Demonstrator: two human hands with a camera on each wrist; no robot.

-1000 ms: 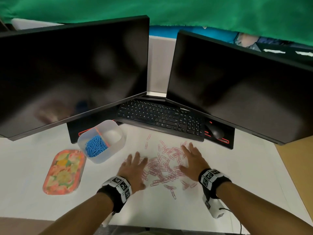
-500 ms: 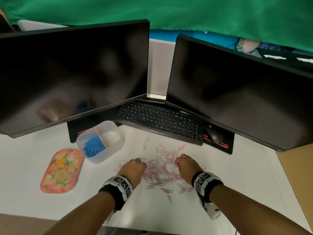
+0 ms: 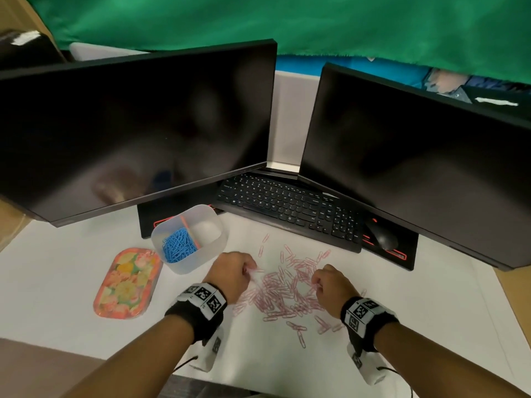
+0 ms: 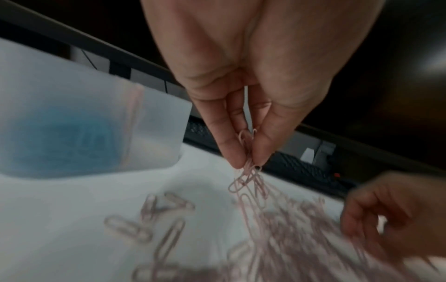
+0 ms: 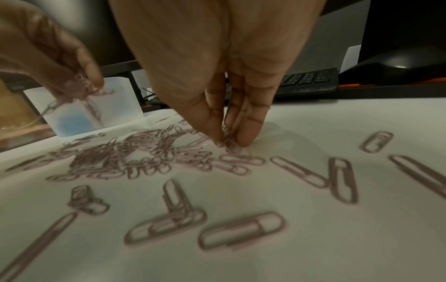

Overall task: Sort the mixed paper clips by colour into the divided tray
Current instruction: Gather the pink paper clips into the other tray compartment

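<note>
Several pink paper clips [image 3: 283, 294] lie heaped on the white desk between my hands. A translucent divided tray [image 3: 214, 248] stands to the left; its left compartment holds blue clips [image 3: 179, 247], its right one looks bare. My left hand [image 3: 250, 270] is lifted off the desk and pinches a bunch of pink clips [image 4: 248, 175] that dangle from thumb and fingers. My right hand [image 3: 316, 282] is down at the heap's right side, its fingertips [image 5: 246, 140] pinching pink clips [image 5: 230, 145] against the desk.
A flowered orange tin lid [image 3: 126, 282] lies left of the tray. A black keyboard [image 3: 287, 208] and mouse [image 3: 382, 237] sit behind the clips, under two dark monitors [image 3: 138, 124]. Loose pink clips [image 3: 300, 336] trail toward the desk's front edge.
Both hands went from flat and spread on the heap to curled fists, then pinches. The left hand has risen with a bunch of pink clips; the heap is drawn closer together.
</note>
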